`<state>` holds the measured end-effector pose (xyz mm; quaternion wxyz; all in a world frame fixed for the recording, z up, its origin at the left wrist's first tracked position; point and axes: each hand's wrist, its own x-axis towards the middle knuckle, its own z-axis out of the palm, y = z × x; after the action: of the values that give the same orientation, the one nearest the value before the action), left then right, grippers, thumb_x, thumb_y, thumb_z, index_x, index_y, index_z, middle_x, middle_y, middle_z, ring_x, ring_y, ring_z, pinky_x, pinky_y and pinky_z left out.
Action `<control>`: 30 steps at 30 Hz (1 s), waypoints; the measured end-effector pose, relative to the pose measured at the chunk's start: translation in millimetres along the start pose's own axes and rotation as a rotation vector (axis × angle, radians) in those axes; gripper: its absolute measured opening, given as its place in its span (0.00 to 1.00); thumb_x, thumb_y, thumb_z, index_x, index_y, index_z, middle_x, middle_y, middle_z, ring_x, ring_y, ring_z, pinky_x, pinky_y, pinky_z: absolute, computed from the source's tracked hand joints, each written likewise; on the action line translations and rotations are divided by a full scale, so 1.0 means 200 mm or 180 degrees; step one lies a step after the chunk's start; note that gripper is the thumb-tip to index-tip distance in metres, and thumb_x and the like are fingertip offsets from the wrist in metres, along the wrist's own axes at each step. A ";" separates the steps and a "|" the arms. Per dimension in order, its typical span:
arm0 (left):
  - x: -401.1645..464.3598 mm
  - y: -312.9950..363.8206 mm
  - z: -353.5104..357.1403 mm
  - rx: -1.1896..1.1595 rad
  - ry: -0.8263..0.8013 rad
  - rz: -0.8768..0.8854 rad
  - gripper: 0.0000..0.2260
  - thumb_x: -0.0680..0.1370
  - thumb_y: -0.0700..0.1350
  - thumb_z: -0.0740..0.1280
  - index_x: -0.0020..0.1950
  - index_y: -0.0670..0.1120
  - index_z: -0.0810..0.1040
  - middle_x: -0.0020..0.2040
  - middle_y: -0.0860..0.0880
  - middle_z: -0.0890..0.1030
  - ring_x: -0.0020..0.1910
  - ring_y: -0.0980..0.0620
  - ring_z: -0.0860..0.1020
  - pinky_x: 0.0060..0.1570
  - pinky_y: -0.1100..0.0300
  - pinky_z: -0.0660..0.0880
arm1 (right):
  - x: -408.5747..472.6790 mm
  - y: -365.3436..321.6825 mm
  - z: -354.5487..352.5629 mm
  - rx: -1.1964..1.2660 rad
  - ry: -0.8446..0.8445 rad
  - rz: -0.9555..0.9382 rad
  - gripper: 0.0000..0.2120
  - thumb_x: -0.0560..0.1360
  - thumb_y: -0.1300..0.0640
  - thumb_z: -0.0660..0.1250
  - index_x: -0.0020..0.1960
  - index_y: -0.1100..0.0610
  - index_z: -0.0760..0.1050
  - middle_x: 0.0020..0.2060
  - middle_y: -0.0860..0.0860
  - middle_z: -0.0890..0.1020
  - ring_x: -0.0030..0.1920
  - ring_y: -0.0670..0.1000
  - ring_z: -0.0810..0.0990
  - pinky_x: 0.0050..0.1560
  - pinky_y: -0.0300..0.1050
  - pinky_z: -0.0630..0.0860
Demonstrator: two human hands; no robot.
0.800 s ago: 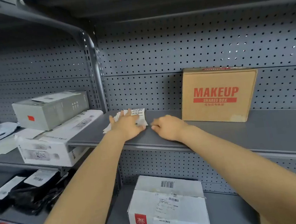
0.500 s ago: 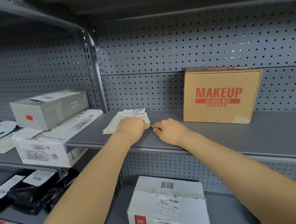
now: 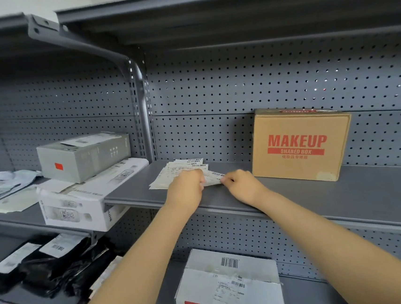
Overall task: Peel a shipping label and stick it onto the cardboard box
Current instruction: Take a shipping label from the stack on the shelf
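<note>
A loose stack of white shipping labels (image 3: 172, 173) with barcodes lies on the grey middle shelf (image 3: 346, 199). My left hand (image 3: 186, 190) rests on the stack's near right part and pinches the top label (image 3: 213, 178). My right hand (image 3: 243, 184) pinches the right corner of that same label, which sticks out between the two hands. The brown cardboard box (image 3: 299, 144) printed "MAKEUP SHARED BOX" stands upright against the pegboard, just right of my right hand and apart from it.
A grey box (image 3: 82, 157) sits on a white box (image 3: 82, 202) at the left. Black mailer bags (image 3: 51, 266) lie lower left. A white labelled carton (image 3: 229, 286) stands on the shelf below. Pegboard (image 3: 237, 87) backs the shelves.
My left hand has come down from a spread, raised pose onto the label stack. Both hands have closed on one label, whose right end now shows between them. The camera has moved closer.
</note>
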<state>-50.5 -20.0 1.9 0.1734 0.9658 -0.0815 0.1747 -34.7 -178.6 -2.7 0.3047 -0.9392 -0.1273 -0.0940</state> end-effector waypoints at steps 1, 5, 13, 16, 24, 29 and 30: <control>-0.06 0.00 0.01 0.0004 0.0192 0.0045 0.08 0.75 0.35 0.59 0.40 0.46 0.69 0.39 0.46 0.74 0.37 0.44 0.71 0.35 0.57 0.66 | -0.01 0.00 -0.01 0.0156 0.0046 0.0048 0.17 0.80 0.55 0.56 0.36 0.60 0.75 0.28 0.52 0.71 0.32 0.52 0.67 0.29 0.43 0.61; -0.29 -0.01 0.12 0.0142 0.1309 0.0733 0.08 0.66 0.30 0.68 0.38 0.41 0.77 0.32 0.48 0.80 0.28 0.47 0.76 0.23 0.60 0.67 | -0.10 -0.03 -0.04 0.0933 0.0320 0.0096 0.10 0.78 0.54 0.62 0.47 0.60 0.79 0.41 0.51 0.79 0.43 0.49 0.75 0.43 0.41 0.68; -0.60 0.07 0.26 -0.0396 0.2270 0.1437 0.13 0.71 0.32 0.57 0.37 0.41 0.80 0.44 0.47 0.86 0.47 0.51 0.84 0.60 0.48 0.73 | -0.34 -0.06 -0.02 0.2775 0.1162 0.0657 0.16 0.70 0.71 0.68 0.54 0.56 0.74 0.53 0.56 0.81 0.53 0.55 0.81 0.57 0.55 0.79; -0.69 0.08 0.28 -0.0621 0.1892 0.1086 0.17 0.65 0.29 0.56 0.40 0.45 0.80 0.46 0.51 0.85 0.49 0.53 0.81 0.68 0.43 0.59 | -0.46 -0.10 -0.04 0.3070 0.1253 0.0548 0.20 0.70 0.71 0.68 0.59 0.59 0.70 0.53 0.56 0.82 0.52 0.54 0.82 0.53 0.53 0.80; -0.89 0.18 0.16 -0.2228 0.1449 0.0440 0.20 0.70 0.30 0.56 0.53 0.48 0.80 0.55 0.54 0.81 0.57 0.54 0.78 0.57 0.55 0.75 | -0.83 -0.18 0.08 0.3001 0.1206 0.0433 0.06 0.72 0.66 0.69 0.43 0.56 0.81 0.43 0.53 0.86 0.47 0.54 0.84 0.50 0.52 0.79; -0.97 0.23 0.15 -0.2436 0.1116 0.0539 0.14 0.78 0.47 0.59 0.61 0.50 0.78 0.63 0.58 0.78 0.64 0.63 0.73 0.61 0.67 0.70 | -1.00 -0.21 0.18 0.4057 0.0460 0.0640 0.08 0.76 0.64 0.65 0.50 0.59 0.81 0.48 0.62 0.84 0.51 0.58 0.82 0.51 0.50 0.79; -0.98 0.23 0.15 -0.2479 0.0991 0.0538 0.16 0.78 0.49 0.59 0.62 0.51 0.77 0.63 0.59 0.77 0.64 0.64 0.72 0.61 0.68 0.69 | -1.02 -0.21 0.18 0.4309 0.0316 0.0624 0.08 0.76 0.64 0.64 0.51 0.59 0.81 0.47 0.61 0.84 0.50 0.57 0.82 0.50 0.47 0.79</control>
<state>-232.2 -55.1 -82.7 0.5205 0.7802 -0.1931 0.2882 -236.8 -161.7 -59.9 0.8373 -0.5436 -0.0583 -0.0087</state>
